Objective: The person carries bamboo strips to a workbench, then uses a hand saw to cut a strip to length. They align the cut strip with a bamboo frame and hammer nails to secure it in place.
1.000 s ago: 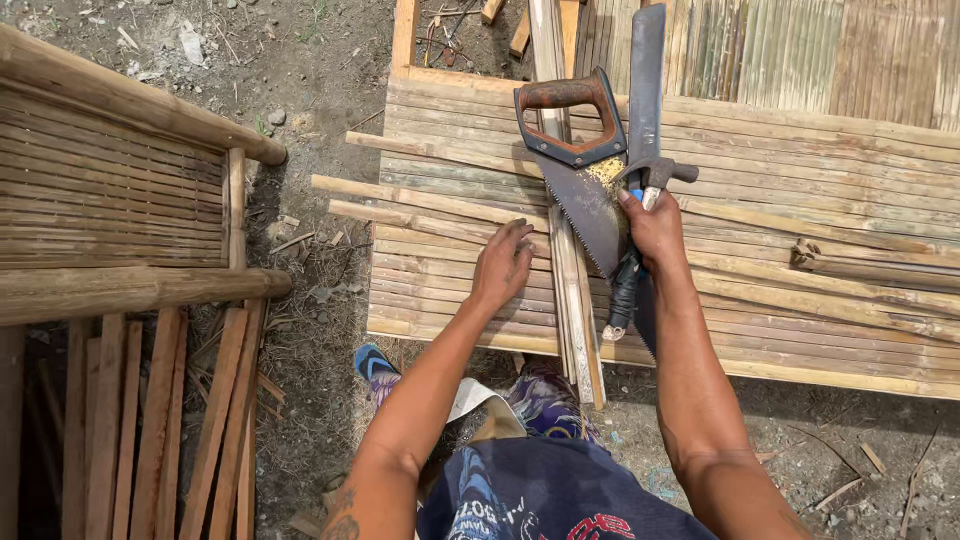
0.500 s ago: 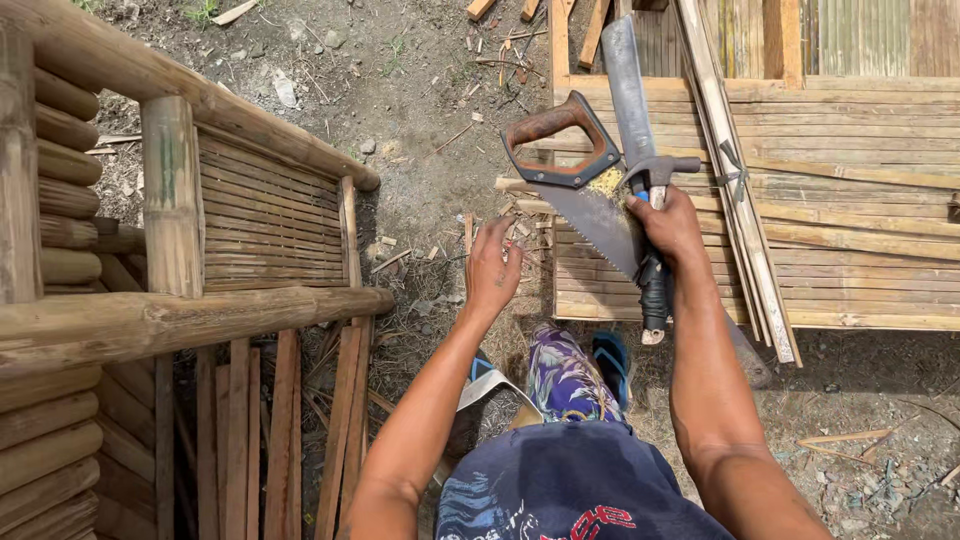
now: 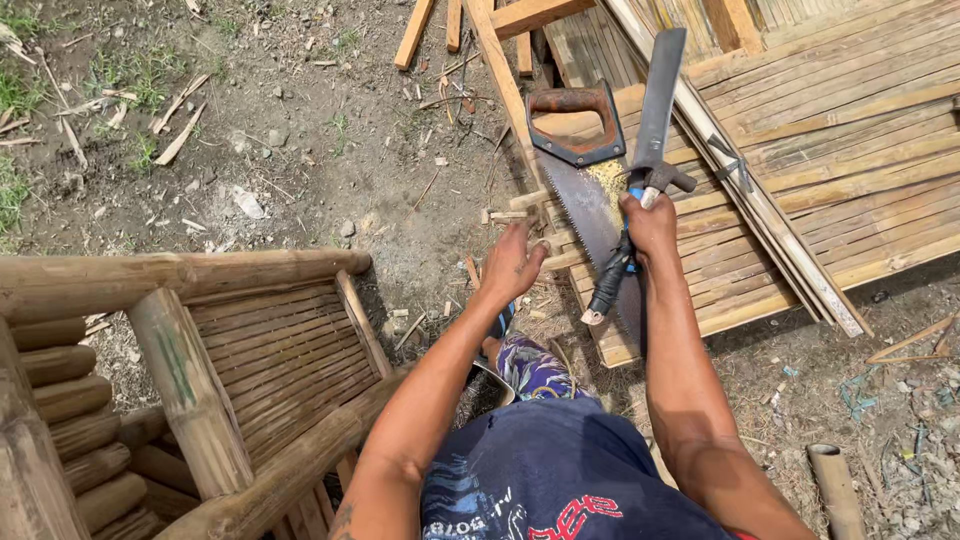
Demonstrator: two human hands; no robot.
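A woven bamboo panel (image 3: 860,150) lies on the dirt at the far right, and a bamboo chair frame (image 3: 190,380) stands at the near left. A handsaw (image 3: 585,190) with a rusty handle rests on the panel's left edge. The right hand (image 3: 650,225) is closed around a long dark blade (image 3: 660,100), seemingly a machete, held upright beside the saw. The left hand (image 3: 512,262) hangs half-open, fingers loosely curled, just left of the panel and gripping nothing.

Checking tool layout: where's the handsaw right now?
In the head view, the handsaw lies upper centre on the bamboo slat panel, just left of the machete in the right hand.
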